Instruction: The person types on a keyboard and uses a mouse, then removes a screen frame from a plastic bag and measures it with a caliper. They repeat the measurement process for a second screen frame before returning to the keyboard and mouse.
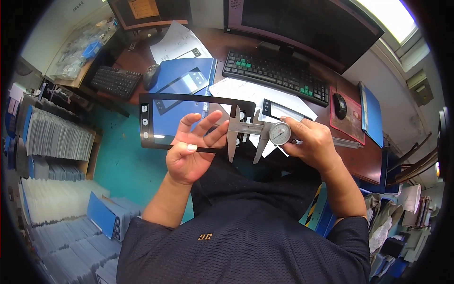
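Measuring looks under way, not finished. Above the lap, before the table (227, 47): black-framed glass panel (189, 120), pinched at its lower edge by left hand (191, 154). Dial caliper (257, 132) gripped in right hand (309, 142), jaws straddling panel's right edge. Further framed panels on blue folder (187, 71) and papers. Orange sign (144, 8) top left. Grey stacks (59, 137) at left.

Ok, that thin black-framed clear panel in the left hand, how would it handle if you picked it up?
The panel probably stays stiff: it juts out flat past the left hand, which pinches only one edge. It looks very thin and glassy, so likely light, slippery and fragile. The right hand closes the dial caliper on its end without visible bending.
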Motion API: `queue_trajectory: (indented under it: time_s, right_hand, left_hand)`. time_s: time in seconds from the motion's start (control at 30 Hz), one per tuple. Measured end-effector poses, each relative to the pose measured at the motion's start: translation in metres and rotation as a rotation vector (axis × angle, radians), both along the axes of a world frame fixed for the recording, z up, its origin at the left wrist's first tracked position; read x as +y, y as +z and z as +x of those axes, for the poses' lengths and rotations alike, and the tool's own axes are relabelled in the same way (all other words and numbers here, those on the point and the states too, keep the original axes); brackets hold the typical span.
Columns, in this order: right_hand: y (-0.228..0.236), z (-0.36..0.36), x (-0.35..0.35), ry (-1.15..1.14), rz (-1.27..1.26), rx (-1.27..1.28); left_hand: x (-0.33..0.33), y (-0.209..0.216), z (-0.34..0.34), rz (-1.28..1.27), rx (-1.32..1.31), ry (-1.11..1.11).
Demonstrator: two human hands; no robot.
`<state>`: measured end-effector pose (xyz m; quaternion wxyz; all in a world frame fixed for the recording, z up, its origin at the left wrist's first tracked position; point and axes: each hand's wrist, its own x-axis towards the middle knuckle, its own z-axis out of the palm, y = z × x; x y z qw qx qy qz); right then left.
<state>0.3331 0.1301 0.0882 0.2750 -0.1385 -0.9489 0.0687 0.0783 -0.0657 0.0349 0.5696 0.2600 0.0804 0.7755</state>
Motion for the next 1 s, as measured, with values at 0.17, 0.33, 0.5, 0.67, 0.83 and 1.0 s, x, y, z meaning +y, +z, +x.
queue_trajectory:
  time_s: [0.17,0.33,0.5,0.67,0.83,1.0]
  right_hand:
    - [0.000,0.000,0.000,-0.002,-0.001,0.001]
    - [-0.002,0.001,0.001,-0.001,0.007,0.003]
    - [-0.003,0.002,0.001,-0.007,0.008,-0.008]
    - [-0.003,0.003,0.001,-0.005,0.019,-0.012]
    - [-0.005,0.003,0.001,-0.003,0.020,-0.013]
    - [-0.008,0.005,0.003,-0.003,0.015,-0.020]
  left_hand:
    - [0.002,-0.001,0.002,-0.007,-0.010,0.000]
    - [0.002,-0.006,0.001,-0.022,0.019,0.003]
    - [0.004,-0.007,0.003,-0.014,0.011,-0.008]
    - [0.003,-0.008,0.005,0.006,-0.014,-0.018]
    - [0.003,-0.010,0.006,0.013,-0.021,-0.021]
    - [0.004,-0.012,0.005,0.010,-0.012,-0.021]
